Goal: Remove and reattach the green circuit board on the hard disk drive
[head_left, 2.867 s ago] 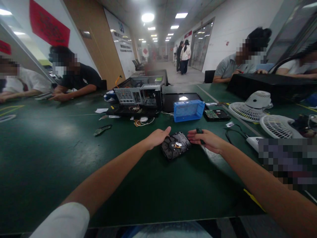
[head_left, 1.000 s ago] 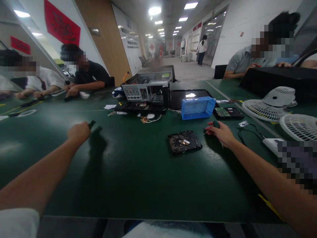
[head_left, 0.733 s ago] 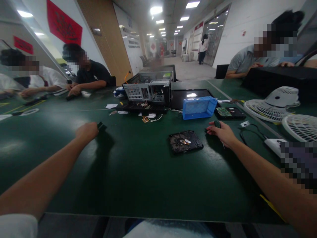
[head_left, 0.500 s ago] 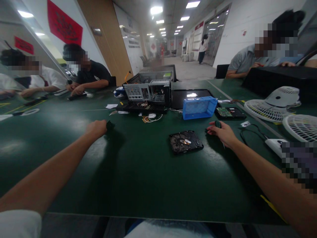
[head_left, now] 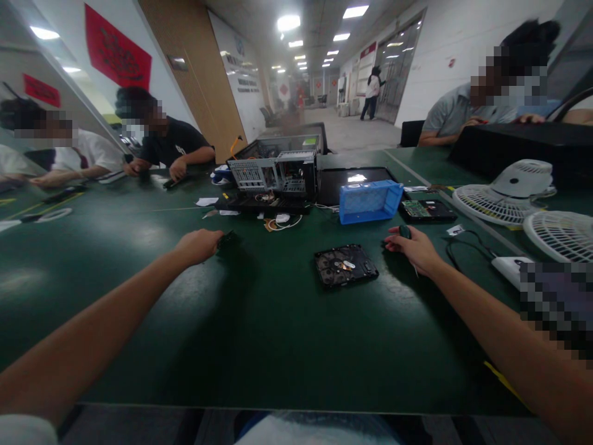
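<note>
My left hand (head_left: 199, 246) is closed on a small dark green circuit board (head_left: 227, 240), held by its edge above the table. On the table between my hands lies a black hard drive (head_left: 346, 266), flat, with a small silvery part showing near its middle. To the right of the drive, my right hand (head_left: 410, 247) is closed around a screwdriver (head_left: 404, 232) with a dark green handle. Its thin shaft shows below the palm, pointing back toward me.
An opened computer case (head_left: 273, 170) stands at the back. Beside it are a blue plastic bin (head_left: 370, 203) and a second hard drive (head_left: 427, 211) with a green board. White fan parts (head_left: 491, 196) and a cable lie at right. Several people sit around the green table (head_left: 278, 346).
My left hand has moved to the right with the circuit board, closer to the hard drive. My right hand and the screwdriver have stayed nearly still.
</note>
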`<state>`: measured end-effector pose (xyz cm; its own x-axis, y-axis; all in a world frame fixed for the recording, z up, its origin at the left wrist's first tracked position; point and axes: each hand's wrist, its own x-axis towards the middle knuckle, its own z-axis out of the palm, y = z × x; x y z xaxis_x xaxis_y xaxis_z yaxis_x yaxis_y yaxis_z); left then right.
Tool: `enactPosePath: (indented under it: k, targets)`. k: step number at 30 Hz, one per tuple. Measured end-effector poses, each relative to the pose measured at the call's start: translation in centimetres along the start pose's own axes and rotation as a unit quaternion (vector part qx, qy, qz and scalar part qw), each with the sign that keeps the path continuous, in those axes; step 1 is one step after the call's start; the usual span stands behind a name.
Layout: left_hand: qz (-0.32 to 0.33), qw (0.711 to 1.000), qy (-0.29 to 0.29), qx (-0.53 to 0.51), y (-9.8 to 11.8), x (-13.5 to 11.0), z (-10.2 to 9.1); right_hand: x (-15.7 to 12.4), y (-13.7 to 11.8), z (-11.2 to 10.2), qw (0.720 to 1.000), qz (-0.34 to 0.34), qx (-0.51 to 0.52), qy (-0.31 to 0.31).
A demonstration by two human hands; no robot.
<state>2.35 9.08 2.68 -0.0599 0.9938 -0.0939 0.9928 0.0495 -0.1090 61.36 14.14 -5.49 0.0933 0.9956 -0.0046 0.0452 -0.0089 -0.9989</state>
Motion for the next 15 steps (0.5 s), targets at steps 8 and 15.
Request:
enactPosePath:
  k: [8,15]
  targets:
    - [0.087,0.993,-0.013,0.081,4.7,-2.9,0.4,0.2,0.2,0.0,1.000,0.001,0.003,0.000]
    - [0.020,0.996,0.012,0.081,5.0,-5.5,0.2,0.1,0.3,-0.1,1.000,0.001,0.003,0.001]
